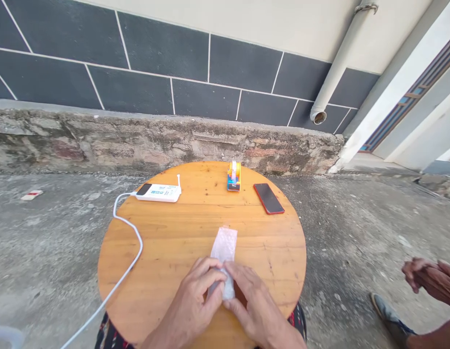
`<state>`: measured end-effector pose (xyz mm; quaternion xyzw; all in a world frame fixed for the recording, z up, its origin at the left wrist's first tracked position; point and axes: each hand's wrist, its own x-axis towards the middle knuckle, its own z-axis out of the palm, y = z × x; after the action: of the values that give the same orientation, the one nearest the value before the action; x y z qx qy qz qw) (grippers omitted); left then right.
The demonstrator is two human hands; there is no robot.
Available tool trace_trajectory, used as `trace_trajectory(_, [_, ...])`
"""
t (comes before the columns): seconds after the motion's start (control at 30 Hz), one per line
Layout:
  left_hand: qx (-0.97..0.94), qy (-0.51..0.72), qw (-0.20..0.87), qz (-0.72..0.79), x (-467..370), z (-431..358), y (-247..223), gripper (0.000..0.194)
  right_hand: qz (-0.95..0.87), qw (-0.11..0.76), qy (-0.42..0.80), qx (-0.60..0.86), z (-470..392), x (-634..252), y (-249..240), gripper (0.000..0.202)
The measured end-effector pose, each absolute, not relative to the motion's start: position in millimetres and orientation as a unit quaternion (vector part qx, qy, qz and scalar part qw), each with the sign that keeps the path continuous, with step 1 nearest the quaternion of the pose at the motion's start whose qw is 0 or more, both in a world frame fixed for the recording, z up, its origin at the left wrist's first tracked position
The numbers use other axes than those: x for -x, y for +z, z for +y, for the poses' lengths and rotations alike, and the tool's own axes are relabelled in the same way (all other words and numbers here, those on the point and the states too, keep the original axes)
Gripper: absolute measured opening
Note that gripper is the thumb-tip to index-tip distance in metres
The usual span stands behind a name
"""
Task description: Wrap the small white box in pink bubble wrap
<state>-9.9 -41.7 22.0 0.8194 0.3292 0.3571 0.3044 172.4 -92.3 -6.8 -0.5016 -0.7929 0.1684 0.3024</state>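
A strip of pinkish, translucent bubble wrap (225, 245) lies on the round wooden table, its far end flat and its near end bunched into a small roll. My left hand (198, 295) presses its curled fingers and thumb on the left side of that roll. From the right, my right hand (252, 298) holds the same roll between thumb and fingers. Both hands almost touch at the fingertips. Whatever may be inside the roll cannot be made out.
On the table (167, 232) are a white device (159, 192) with a cable (139, 237), a tape dispenser (233, 177) and a red-edged phone (268, 198). Another person's hands (430, 276) and shoe (388, 315) show at right. A wall (137, 145) stands behind.
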Motion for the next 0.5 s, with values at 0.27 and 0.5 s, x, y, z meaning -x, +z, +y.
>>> trace_trajectory(0.27, [-0.831,0.244,0.395,0.305,26.2,-38.6,46.3,0.06,-0.738,0.299,0.341,0.5,-70.3,-175.9,46.0,0.046])
trace_trajectory(0.5, [-0.85,0.214,0.375,0.302,26.1,-23.4,42.2,0.055,-0.75,0.271,0.357,0.487,-54.8,-178.8,56.4,0.033])
